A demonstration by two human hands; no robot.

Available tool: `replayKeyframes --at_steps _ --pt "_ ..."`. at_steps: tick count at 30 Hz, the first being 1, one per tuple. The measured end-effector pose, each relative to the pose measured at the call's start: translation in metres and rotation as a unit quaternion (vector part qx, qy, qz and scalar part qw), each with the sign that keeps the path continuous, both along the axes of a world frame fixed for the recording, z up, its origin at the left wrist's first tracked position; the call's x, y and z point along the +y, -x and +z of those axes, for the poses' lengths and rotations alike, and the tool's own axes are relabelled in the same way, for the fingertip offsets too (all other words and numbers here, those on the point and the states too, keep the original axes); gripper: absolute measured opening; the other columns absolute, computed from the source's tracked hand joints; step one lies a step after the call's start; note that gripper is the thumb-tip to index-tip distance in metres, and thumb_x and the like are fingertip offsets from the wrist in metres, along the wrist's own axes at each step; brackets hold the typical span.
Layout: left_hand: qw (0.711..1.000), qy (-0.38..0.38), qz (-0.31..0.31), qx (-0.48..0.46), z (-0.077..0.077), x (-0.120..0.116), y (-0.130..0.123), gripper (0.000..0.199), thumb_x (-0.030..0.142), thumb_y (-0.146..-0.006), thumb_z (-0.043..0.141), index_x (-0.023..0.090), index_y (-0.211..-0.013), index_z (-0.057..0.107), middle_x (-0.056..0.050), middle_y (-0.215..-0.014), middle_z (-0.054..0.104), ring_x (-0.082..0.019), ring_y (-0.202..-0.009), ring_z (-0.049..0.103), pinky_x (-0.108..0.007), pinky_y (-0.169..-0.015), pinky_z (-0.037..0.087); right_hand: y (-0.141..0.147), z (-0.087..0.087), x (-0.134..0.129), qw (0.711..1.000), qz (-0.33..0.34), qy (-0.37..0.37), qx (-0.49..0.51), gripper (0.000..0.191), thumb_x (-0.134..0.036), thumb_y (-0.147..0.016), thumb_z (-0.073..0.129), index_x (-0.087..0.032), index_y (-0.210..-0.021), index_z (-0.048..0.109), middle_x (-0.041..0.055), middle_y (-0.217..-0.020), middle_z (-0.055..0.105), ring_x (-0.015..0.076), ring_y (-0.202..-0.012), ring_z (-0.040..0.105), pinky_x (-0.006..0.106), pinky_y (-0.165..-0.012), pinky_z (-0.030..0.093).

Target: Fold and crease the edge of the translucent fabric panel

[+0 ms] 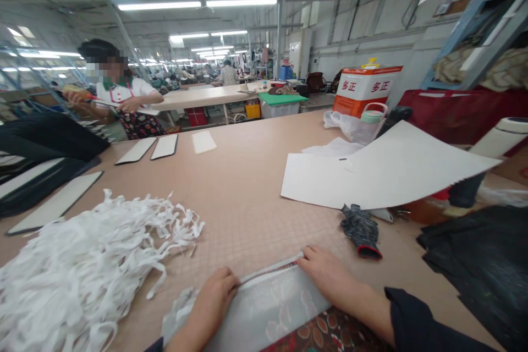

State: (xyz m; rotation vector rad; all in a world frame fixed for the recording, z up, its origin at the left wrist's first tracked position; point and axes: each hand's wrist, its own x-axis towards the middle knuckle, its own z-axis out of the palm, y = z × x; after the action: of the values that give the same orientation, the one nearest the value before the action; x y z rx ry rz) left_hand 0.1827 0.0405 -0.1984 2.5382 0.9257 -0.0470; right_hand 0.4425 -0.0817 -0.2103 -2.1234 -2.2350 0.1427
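Rows of white ceiling tubes (241, 3) supply bright, cool light, glaring where they recede and fading into haze. Shadows on the desk (243, 187) fall soft and faint. Wide-angle distortion stretches the edges (the blue rack (461, 27) slants steeply at upper right), and coarse pixelation covers the face of a co-worker (125, 89).

Clock directions being taken from its middle, the tan table (243, 187) is loaded at eight o'clock with a heap of white strips (94, 264), at ten with two dark-edged pale panels (165, 146) and at eleven with a plain white panel (204, 142). A large white sheet (383, 170) is laid at three, a grey glove (359, 228) and dark material (482, 264) at four.
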Motion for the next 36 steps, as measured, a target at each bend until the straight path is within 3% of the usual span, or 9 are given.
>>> replayKeyframes --at_steps 4,10,13,19,22,27,31,33,36 --pt "1.0 -0.025 0.005 0.001 0.001 -0.002 0.007 0.02 0.011 -0.081 0.044 0.018 -0.082 0.063 -0.003 -0.084 0.058 -0.016 -0.083 0.053 -0.026 -0.074 0.041 0.038 0.002 0.021 1.0 0.016 -0.011 0.003 0.016 -0.006 -0.079 0.049 -0.016 -0.081 0.061 0.0065 -0.083 0.06 0.02 -0.079 0.054 0.031 -0.07 0.039" --pt "0.982 -0.172 -0.08 0.015 -0.017 -0.013 0.012 0.015 0.009 -0.082 0.047 0.018 -0.087 0.059 -0.003 -0.086 0.058 -0.017 -0.08 0.05 -0.028 -0.07 0.041 0.095 -0.017 0.034 0.986 0.121 -0.112 0.032 0.01 -0.014 -0.08 0.055 -0.017 -0.089 0.056 0.0029 -0.085 0.058 0.0182 -0.079 0.05 0.029 -0.069 0.039" --pt "0.97 -0.217 -0.112 0.012 -0.021 -0.016 0.02 0.016 0.008 -0.082 0.049 0.018 -0.092 0.057 -0.002 -0.088 0.058 -0.017 -0.078 0.049 -0.027 -0.069 0.041 0.079 -0.024 0.023 0.979 0.147 -0.14 0.017 0.014 -0.012 -0.079 0.055 -0.015 -0.093 0.056 0.0037 -0.086 0.059 0.0181 -0.078 0.05 0.03 -0.072 0.04" --pt "0.963 -0.24 -0.117 0.047 -0.011 -0.012 0.057 0.015 0.009 -0.081 0.051 0.016 -0.094 0.056 -0.002 -0.088 0.058 -0.016 -0.077 0.048 -0.027 -0.069 0.039 -0.012 -0.034 -0.021 0.989 0.072 -0.123 -0.028 0.032 0.003 -0.074 0.044 -0.014 -0.096 0.059 0.0086 -0.092 0.062 0.0206 -0.088 0.055 0.031 -0.076 0.042" --pt "0.965 -0.239 -0.09 0.056 -0.005 -0.009 0.077 0.013 0.01 -0.082 0.052 0.018 -0.091 0.057 -0.002 -0.087 0.058 -0.016 -0.079 0.049 -0.027 -0.071 0.039 -0.021 -0.026 -0.02 0.992 0.054 -0.088 -0.069 0.036 0.006 -0.07 0.041 -0.013 -0.092 0.062 0.0122 -0.093 0.063 0.0222 -0.088 0.057 0.032 -0.073 0.044" --pt "0.959 -0.274 -0.065 0.025 -0.01 -0.008 0.09 0.011 0.012 -0.083 0.051 0.021 -0.087 0.056 0.002 -0.082 0.056 -0.014 -0.079 0.05 -0.037 -0.092 0.032 0.069 0.006 0.03 0.994 0.09 0.01 -0.062 0.029 0.004 -0.071 0.043 -0.014 -0.081 0.064 0.0097 -0.081 0.063 0.0211 -0.073 0.058 0.031 -0.063 0.043" --pt "0.947 -0.319 -0.047 0.0 -0.021 -0.017 0.091 0.013 0.014 -0.086 0.045 0.019 -0.085 0.056 0.003 -0.078 0.055 -0.013 -0.075 0.05 -0.044 -0.103 0.02 0.159 0.001 0.054 0.977 0.205 -0.063 0.002 0.024 -0.005 -0.076 0.047 -0.013 -0.095 0.058 0.0097 -0.089 0.061 0.0217 -0.08 0.054 0.033 -0.066 0.042" --pt "0.945 -0.325 -0.038 -0.004 -0.023 -0.024 0.093 0.014 0.014 -0.086 0.043 0.018 -0.09 0.056 0.001 -0.08 0.056 -0.014 -0.076 0.051 -0.045 -0.104 0.019 0.174 -0.012 0.05 0.969 0.227 -0.092 0.0 0.022 -0.008 -0.076 0.049 -0.011 -0.097 0.057 0.0118 -0.091 0.06 0.0238 -0.082 0.053 0.036 -0.067 0.041" --pt "0.951 -0.31 -0.015 -0.004 -0.018 -0.034 0.1 0.02 0.011 -0.087 0.04 0.016 -0.099 0.054 -0.002 -0.089 0.059 -0.015 -0.083 0.052 -0.046 -0.104 0.019 0.155 -0.028 0.036 0.97 0.218 -0.101 -0.026 0.025 -0.005 -0.071 0.05 -0.011 -0.094 0.058 0.013 -0.093 0.06 0.0251 -0.082 0.053 0.037 -0.067 0.041"
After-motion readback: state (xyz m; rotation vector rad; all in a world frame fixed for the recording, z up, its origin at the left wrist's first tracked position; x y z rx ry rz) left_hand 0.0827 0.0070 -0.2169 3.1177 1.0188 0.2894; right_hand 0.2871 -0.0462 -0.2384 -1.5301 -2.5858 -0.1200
